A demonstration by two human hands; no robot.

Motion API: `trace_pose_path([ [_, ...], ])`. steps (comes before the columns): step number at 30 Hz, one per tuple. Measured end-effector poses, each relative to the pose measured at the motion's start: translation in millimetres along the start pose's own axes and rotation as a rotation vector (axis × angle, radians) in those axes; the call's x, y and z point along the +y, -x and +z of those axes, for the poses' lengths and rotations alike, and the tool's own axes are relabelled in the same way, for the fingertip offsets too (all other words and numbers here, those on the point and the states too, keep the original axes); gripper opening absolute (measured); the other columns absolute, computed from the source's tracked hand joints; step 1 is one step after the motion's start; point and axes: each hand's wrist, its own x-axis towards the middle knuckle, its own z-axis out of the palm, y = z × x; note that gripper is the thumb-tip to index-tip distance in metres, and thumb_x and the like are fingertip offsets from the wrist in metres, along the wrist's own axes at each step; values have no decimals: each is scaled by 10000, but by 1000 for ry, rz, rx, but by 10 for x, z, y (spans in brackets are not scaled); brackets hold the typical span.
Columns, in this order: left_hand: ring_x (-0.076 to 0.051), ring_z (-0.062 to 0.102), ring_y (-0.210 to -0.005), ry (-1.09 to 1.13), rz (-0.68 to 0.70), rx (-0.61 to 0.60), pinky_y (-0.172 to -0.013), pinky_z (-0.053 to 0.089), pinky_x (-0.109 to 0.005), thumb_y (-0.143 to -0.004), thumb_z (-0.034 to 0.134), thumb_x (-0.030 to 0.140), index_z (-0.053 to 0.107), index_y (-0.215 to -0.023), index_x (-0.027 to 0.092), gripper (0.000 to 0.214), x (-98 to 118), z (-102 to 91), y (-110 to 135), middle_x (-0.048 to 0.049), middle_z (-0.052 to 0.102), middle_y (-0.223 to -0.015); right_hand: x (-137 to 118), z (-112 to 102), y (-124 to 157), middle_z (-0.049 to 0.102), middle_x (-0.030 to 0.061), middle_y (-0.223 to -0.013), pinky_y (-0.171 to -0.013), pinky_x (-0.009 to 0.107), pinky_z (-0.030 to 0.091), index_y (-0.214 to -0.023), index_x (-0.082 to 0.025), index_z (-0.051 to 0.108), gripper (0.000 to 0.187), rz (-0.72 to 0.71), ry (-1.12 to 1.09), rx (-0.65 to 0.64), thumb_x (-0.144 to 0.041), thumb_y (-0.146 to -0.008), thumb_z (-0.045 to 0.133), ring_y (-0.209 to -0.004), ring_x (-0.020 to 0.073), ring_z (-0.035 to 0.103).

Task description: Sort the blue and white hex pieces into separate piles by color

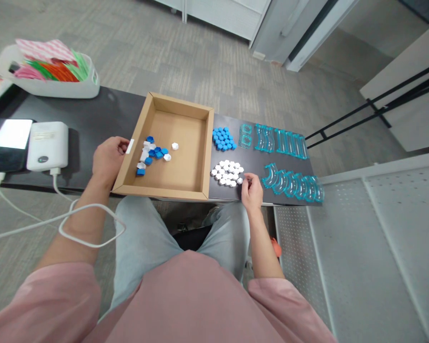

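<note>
On the bench (89,114), an open-topped box (188,171) has hexagonal caps (158,150) in its left half. Right of it sit a far cap cluster (224,139) and a near cap cluster (227,173); farther right, two rows of plastic pieces (291,183), far and near. Leftward, a power bank (48,145) lies near, right of a phone (7,143); a basket (66,89), far.

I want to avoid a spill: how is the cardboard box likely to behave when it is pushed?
The cardboard box would probably slide rather than tip, since its base is wide and its walls low. It seems fairly stiff, with folded, upright walls. The loose blue and white pieces inside may shift under a sudden push.
</note>
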Motion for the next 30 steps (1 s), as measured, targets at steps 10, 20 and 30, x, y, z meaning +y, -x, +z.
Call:
trace_pose_path([
  [10, -252, 666, -974, 30, 34, -25, -827, 472, -354, -999, 649, 291, 835, -1246, 172, 331, -24, 41, -9, -102, 790, -1135, -509, -210, -74, 813, 220, -1183, -913, 573, 629, -1405, -298, 819, 599, -66, -20, 63, -544, -1085, 377, -1068, 423, 758],
  [20, -271, 722, -995, 114, 92, 21, -856, 518, -362, -1001, 639, 322, 839, -1088, 221, 240, -15, 84, 36, -102, 767, -1079, -2377, 798, -706, 805, 180, -1428, -1075, 460, 513, -1347, -209, 758, 295, -698, 401, -590, -381, -1128, 658, -1267, 373, 737],
  [30, -264, 721, -1028, 78, 86, 0, -853, 517, -334, -1018, 634, 305, 826, -1102, 213, 229, 23, 49, 44, -101, 781, -1104, -1683, 264, -708, 792, 79, -1151, -981, 451, 582, -1392, -297, 785, 316, -722, -178, -306, -363, -1153, 590, -1036, 288, 708],
])
